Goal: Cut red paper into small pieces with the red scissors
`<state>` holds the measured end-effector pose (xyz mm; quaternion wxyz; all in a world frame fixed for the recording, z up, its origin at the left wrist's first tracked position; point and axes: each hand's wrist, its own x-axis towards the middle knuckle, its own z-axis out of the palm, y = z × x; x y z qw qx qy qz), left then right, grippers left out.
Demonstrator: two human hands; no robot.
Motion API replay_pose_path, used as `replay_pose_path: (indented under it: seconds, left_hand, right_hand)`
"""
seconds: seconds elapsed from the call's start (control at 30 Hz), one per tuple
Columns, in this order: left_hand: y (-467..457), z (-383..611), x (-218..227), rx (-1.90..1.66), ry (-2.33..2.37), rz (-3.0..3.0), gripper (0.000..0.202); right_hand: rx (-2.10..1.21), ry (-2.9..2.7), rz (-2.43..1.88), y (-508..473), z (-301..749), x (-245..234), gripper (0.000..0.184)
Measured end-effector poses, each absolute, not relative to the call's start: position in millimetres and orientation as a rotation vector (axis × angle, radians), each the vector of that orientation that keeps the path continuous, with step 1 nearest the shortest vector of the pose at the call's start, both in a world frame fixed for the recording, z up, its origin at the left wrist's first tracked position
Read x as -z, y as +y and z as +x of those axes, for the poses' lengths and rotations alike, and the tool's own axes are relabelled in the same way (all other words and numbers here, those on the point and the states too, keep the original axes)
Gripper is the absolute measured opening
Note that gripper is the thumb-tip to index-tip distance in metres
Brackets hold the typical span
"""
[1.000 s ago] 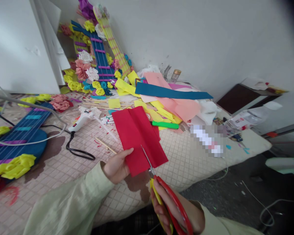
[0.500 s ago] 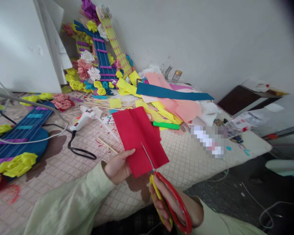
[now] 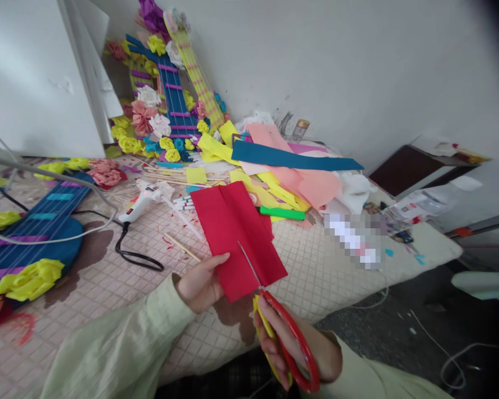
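A sheet of red crepe paper with a lengthwise crease is held out over the table, its lower left edge pinched between the thumb and fingers of my left hand. My right hand is wrapped round the handles of a pair of scissors, one loop red and one yellow. One scissor blade lies over the paper, pointing up and left from its lower edge. The other blade is hidden beneath the sheet.
A white glue gun with a black cord lies left of the paper. Beside it is a blue paper guitar with flowers. Behind lie a green cutter, a blue strip and crepe scraps. More decorated guitars lean against the wall.
My right hand and the scissors have shifted very slightly up and left. The red paper and my left hand stay almost in place.
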<state>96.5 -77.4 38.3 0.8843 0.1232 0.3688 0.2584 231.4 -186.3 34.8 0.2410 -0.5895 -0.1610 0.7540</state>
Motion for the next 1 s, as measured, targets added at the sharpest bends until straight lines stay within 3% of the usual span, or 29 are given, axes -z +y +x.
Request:
replay_pose_path:
  seconds: [0.17,0.47,1.0]
  left_hand:
    - [-78,96,-39,-0.543,0.766,0.24,0.034]
    - [-77,96,-37,-0.545,0.768,0.233,0.037]
    - [-77,97,-44,-0.545,0.782,0.187,0.032]
  right_hand:
    - [-2.036,-0.476,-1.624,-186,234,-36,0.04]
    - [-2.321,-0.272,-1.264,-182,252,-13,0.047]
    - [-2.074,-0.395,-1.633,-174,238,-36,0.036]
